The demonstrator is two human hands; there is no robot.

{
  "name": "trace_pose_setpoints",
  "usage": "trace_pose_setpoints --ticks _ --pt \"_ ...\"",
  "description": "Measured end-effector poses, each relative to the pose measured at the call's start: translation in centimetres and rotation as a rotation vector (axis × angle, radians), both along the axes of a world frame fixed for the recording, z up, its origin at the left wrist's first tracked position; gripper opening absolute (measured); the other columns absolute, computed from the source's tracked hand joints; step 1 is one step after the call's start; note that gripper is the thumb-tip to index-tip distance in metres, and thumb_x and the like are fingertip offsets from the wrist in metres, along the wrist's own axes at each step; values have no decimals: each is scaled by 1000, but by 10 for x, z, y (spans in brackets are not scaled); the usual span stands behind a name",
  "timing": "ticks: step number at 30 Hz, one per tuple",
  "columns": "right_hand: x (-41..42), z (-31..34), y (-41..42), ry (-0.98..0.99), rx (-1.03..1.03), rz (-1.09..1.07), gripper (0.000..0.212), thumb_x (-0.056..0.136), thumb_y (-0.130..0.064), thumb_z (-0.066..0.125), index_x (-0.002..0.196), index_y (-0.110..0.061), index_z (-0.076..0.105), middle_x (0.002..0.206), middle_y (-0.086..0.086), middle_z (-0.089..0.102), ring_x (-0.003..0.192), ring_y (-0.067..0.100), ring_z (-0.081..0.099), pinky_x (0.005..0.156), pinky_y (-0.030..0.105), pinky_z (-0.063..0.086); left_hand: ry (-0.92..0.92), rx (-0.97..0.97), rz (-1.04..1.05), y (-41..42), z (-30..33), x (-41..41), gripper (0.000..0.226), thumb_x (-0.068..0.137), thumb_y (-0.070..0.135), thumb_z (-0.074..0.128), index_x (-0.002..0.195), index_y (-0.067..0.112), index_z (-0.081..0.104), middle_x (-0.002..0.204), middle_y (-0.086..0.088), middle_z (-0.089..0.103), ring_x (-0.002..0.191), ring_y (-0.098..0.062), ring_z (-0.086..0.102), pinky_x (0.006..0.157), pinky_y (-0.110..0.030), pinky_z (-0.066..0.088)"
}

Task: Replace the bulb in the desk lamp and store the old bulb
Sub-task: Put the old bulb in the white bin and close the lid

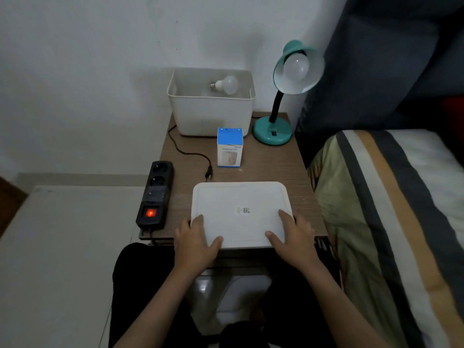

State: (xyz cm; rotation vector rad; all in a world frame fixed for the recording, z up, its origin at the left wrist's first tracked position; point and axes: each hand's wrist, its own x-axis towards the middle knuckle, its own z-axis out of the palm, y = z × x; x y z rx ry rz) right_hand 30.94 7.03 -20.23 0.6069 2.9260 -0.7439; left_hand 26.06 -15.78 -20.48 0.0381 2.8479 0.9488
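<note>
Gripping the white lid (pixel 241 212) at its near corners, both hands hold it flat over the near edge of the bench (pixel 266 167): the left hand (pixel 195 239) has its thumb on top near the lid's front edge and its fingers (pixel 198 221) along the left side, while the right hand (pixel 293 237) mirrors it, thumb on top and fingers (pixel 285 217) lying over the right corner. Both sets of fingers are closed on the lid. A small sticker with a code (pixel 244 210) sits at the lid's middle. At the back of the bench, against the wall, stands the open white bin (pixel 213 114), and a bulb (pixel 226 84) lies on its side inside it, screw base pointing left. Just right of the bin is the teal lamp (pixel 272 133), its black neck bent up to a shade that faces the camera with a second bulb (pixel 296 66) seated in it, unlit. In front of the bin, touching or nearly touching it, stands a blue and white box (pixel 229 148), upright. The lamp's black cord (pixel 185 151) runs from behind the bin across the bench to a plug (pixel 209 172) that lies loose just beyond the lid's far left corner, apart from the power strip (pixel 155 194). The strip lies along the bench's left edge, its red switch (pixel 150 212) glowing. A bed with a striped cover (pixel 376 197) is at the right.
</note>
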Motion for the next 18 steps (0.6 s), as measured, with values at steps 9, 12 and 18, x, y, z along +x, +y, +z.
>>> trace_pose_setpoints --ticks 9,12,18 --pt "-10 36 -7 160 -140 28 64 86 -40 59 141 -18 32 148 15 13 134 29 14 109 39 24 107 159 38 1 36 -6 66 74 32 74 129 6 46 134 -15 30 123 -32 41 102 -33 36" --pt "-29 66 -15 274 -104 74 63 87 -40 57 140 -18 31 147 12 11 133 24 12 107 38 27 204 165 44 -5 66 -24 64 76 32 72 128 7 46 136 -13 28 124 -30 38 102 -34 36" --pt "-116 115 -26 340 -95 107 62 89 -44 52 140 -19 30 145 12 15 131 28 16 107 40 29 364 124 93 -16 127 -101 59 78 33 71 126 7 49 134 -14 34 123 -31 41 98 -39 41"
